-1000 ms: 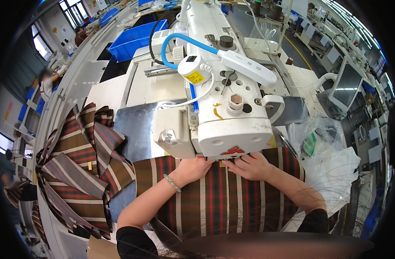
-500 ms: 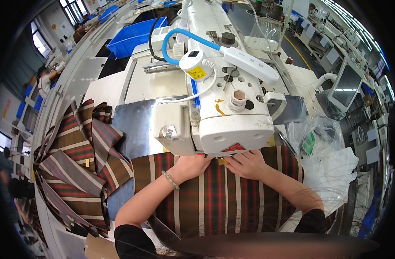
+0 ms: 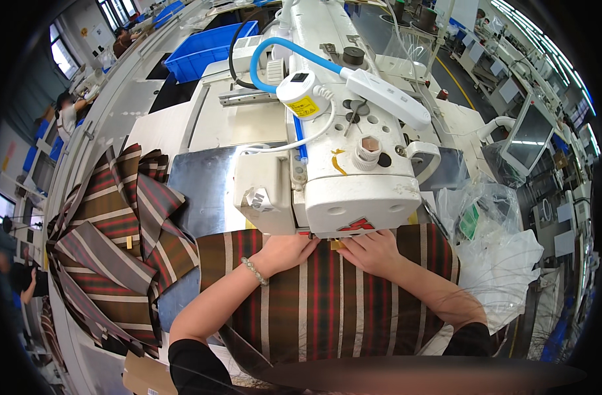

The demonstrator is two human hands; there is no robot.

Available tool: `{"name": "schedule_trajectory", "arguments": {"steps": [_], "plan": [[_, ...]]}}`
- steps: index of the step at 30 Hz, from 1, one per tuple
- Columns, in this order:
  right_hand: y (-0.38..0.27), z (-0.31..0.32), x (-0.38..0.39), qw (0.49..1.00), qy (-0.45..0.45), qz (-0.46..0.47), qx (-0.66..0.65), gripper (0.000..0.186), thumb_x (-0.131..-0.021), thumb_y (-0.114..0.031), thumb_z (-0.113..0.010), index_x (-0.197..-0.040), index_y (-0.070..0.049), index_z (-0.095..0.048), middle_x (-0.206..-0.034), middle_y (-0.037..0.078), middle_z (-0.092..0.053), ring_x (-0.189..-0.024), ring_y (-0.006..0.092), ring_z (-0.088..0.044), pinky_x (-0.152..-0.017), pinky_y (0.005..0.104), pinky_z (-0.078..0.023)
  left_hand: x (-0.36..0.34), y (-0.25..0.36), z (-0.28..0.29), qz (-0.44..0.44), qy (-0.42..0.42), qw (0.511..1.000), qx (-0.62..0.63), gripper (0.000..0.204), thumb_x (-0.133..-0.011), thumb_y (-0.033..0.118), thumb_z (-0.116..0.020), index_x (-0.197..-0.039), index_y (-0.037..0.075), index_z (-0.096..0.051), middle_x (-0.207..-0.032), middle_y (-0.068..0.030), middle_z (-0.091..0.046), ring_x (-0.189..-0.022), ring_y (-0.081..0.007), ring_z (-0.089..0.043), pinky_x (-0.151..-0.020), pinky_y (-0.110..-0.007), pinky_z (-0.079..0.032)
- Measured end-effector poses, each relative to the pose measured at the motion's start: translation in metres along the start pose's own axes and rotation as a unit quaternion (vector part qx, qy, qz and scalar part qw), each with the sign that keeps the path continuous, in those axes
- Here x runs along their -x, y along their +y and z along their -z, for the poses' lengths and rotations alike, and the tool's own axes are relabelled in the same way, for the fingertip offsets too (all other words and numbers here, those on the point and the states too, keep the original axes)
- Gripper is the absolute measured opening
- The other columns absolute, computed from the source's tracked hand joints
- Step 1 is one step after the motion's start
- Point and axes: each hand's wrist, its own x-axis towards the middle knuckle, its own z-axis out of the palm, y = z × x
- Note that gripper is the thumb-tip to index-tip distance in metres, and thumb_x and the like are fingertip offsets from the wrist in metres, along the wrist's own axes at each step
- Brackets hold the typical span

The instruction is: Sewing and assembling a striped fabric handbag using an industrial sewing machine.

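Observation:
A striped brown, red and cream fabric panel [image 3: 321, 309] is spread under the head of a white industrial sewing machine [image 3: 361, 197]. My left hand [image 3: 284, 255], below a beaded bracelet [image 3: 253, 270], lies on the panel with its fingers stretched toward the needle area. Its fingertips are partly hidden below the machine head. On the other side, my right hand [image 3: 375, 253] has its thumb and fingers at a small gold-brown tab [image 3: 336, 244] on the fabric, apparently pinching it. The needle itself is out of sight.
More striped fabric [image 3: 107, 257], with a similar gold tab [image 3: 129, 242], is heaped at the left. Clear and white plastic bags [image 3: 492, 243] lie at the right. Behind are a blue bin [image 3: 209, 51] and a screen on an arm [image 3: 530, 135]. A cardboard piece [image 3: 146, 375] sits lower left.
Fabric and hands have shifted slightly left relative to the machine. The left hand lies a little flatter, and the right hand stays at the tab. The whole view has moved a little.

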Motion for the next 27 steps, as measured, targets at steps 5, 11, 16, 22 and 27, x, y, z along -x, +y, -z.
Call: {"name": "schedule_trajectory", "arguments": {"steps": [5, 11, 16, 22, 27], "plan": [[0.0, 0.002, -0.002, 1.0, 0.004, -0.002, 0.007, 0.026, -0.071, -0.03, -0.076, -0.088, -0.012, -0.067, -0.083, -0.003, -0.057, -0.079, 0.0146, -0.057, -0.072, 0.0324, -0.043, 0.0, 0.002, 0.003, 0.016, -0.069, 0.997, -0.016, 0.017, -0.089, 0.02, -0.056, -0.092, 0.005, -0.064, -0.077, -0.0124, -0.063, -0.07, -0.0317, -0.062, -0.061, -0.042, -0.05], [0.002, 0.001, -0.002, 1.0, 0.006, -0.006, 0.002, 0.02, -0.073, -0.029, -0.074, -0.087, -0.016, -0.068, -0.073, -0.005, -0.056, -0.065, 0.0123, -0.057, -0.066, 0.0301, -0.042, -0.005, 0.008, 0.01, 0.021, -0.099, 0.995, -0.005, 0.018, -0.089, 0.02, -0.055, -0.101, 0.008, -0.064, -0.087, -0.0125, -0.063, -0.08, -0.0308, -0.062, -0.068, -0.042, -0.05], [0.003, -0.001, -0.002, 0.997, 0.005, -0.05, -0.052, 0.012, -0.073, -0.022, -0.074, -0.083, -0.017, -0.069, -0.065, -0.004, -0.059, -0.06, 0.0152, -0.06, -0.062, 0.0305, -0.046, -0.002, 0.005, 0.005, 0.012, -0.1, 0.995, -0.02, 0.019, -0.089, 0.02, -0.055, -0.102, 0.009, -0.063, -0.088, -0.0119, -0.063, -0.081, -0.0304, -0.062, -0.069, -0.043, -0.05], [0.008, -0.002, -0.001, 0.984, -0.022, -0.124, -0.128, 0.007, -0.072, -0.021, -0.074, -0.076, -0.015, -0.071, -0.074, -0.002, -0.065, -0.067, 0.0189, -0.063, -0.059, 0.0343, -0.048, -0.003, 0.008, 0.008, -0.001, -0.068, 0.997, -0.04, 0.019, -0.089, 0.02, -0.055, -0.102, 0.01, -0.063, -0.086, -0.0106, -0.064, -0.077, -0.0291, -0.063, -0.066, -0.042, -0.05], [0.014, -0.007, 0.0, 0.966, -0.021, -0.173, -0.193, 0.014, -0.077, -0.026, -0.073, -0.081, -0.013, -0.073, -0.068, 0.004, -0.066, -0.062, 0.0247, -0.063, -0.06, 0.0357, -0.05, -0.005, 0.011, 0.008, 0.012, -0.051, 0.998, -0.017, 0.019, -0.09, 0.024, -0.054, -0.097, 0.01, -0.066, -0.071, -0.0105, -0.063, -0.065, -0.0301, -0.063, -0.056, -0.042, -0.049]]}}
